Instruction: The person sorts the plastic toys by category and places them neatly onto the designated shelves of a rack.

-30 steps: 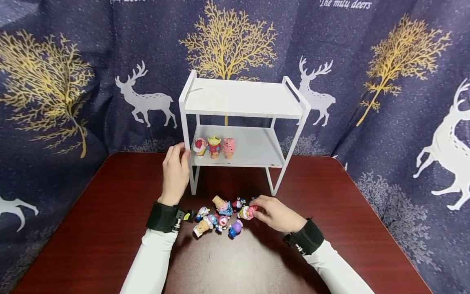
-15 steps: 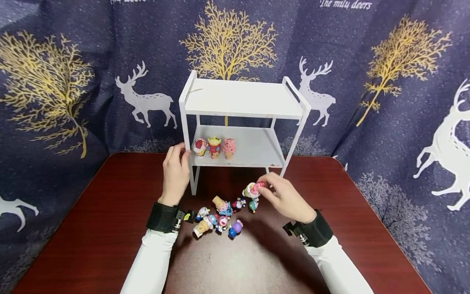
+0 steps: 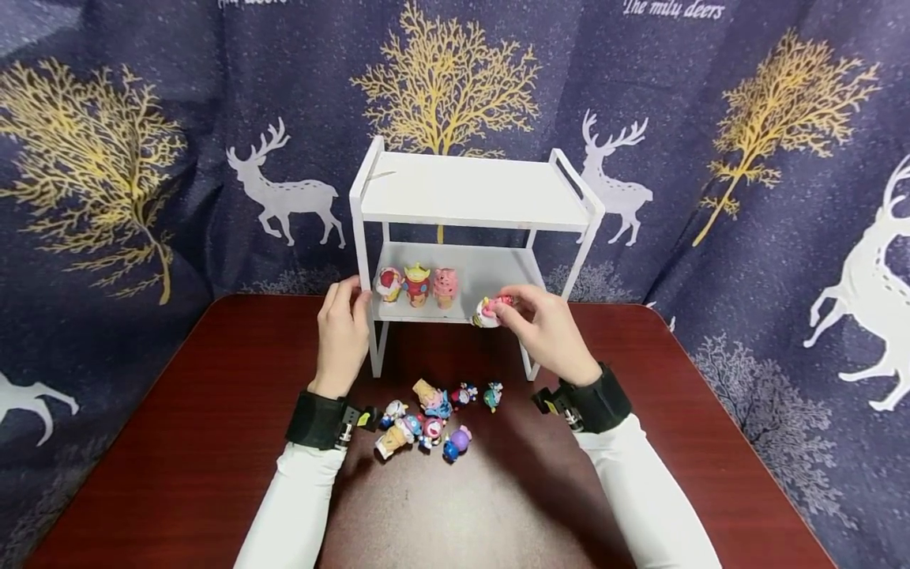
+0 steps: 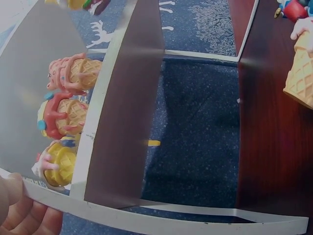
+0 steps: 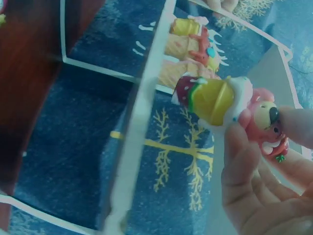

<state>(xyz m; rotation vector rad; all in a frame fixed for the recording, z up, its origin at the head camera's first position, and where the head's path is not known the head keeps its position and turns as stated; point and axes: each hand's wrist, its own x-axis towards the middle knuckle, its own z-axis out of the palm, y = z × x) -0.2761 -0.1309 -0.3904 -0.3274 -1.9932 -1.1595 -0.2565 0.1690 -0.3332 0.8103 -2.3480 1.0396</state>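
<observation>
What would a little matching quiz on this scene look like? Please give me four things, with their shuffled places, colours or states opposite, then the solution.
Column one:
1. left hand
2. right hand
3. green-headed red figurine
4. table

Column two:
A. dark reddish-brown
B. pinches a pink-headed figurine
C. holds a white rack post
D. stands mid-row on the lower shelf

Right pairs: 1-C, 2-B, 3-D, 4-A
</observation>
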